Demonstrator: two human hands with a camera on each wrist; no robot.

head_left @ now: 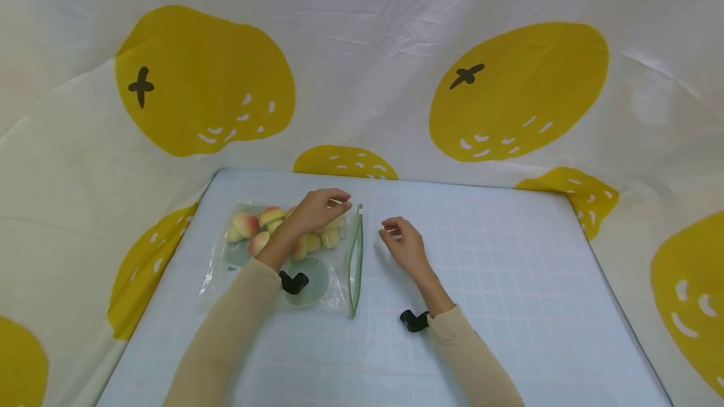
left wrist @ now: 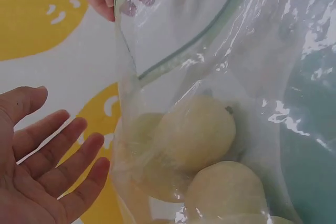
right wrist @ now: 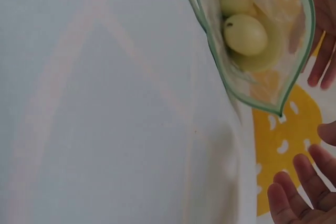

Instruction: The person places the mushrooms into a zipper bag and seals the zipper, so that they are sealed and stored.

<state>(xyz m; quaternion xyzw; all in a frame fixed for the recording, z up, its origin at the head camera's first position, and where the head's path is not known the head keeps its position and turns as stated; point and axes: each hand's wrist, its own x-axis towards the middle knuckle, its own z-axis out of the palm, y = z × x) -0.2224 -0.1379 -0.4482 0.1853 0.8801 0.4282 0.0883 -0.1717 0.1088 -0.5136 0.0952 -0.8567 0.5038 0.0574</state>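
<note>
A clear zip bag [head_left: 336, 284] with a green zip edge [head_left: 359, 262] lies on the table, its mouth parted and facing right. Inside are several peach-like fruits [head_left: 246, 225], yellow with red blush, and smaller pale yellow fruits [right wrist: 245, 35]. My left hand [head_left: 322, 209] hovers over the bag's far side near the zip, fingers loosely bent and holding nothing; in the left wrist view its fingers [left wrist: 58, 156] are spread beside the bag. Just right of the bag mouth, my right hand [head_left: 406, 247] is raised with relaxed, empty fingers, apart from the zip edge.
A pale checked cloth covers the table [head_left: 498, 294]. Behind and at the sides hangs a white curtain [head_left: 362, 99] printed with yellow fruit shapes. Black wrist-worn devices [head_left: 294, 282] sit at both sleeve cuffs. A pale green round patch [head_left: 311, 281] shows on the bag's near part.
</note>
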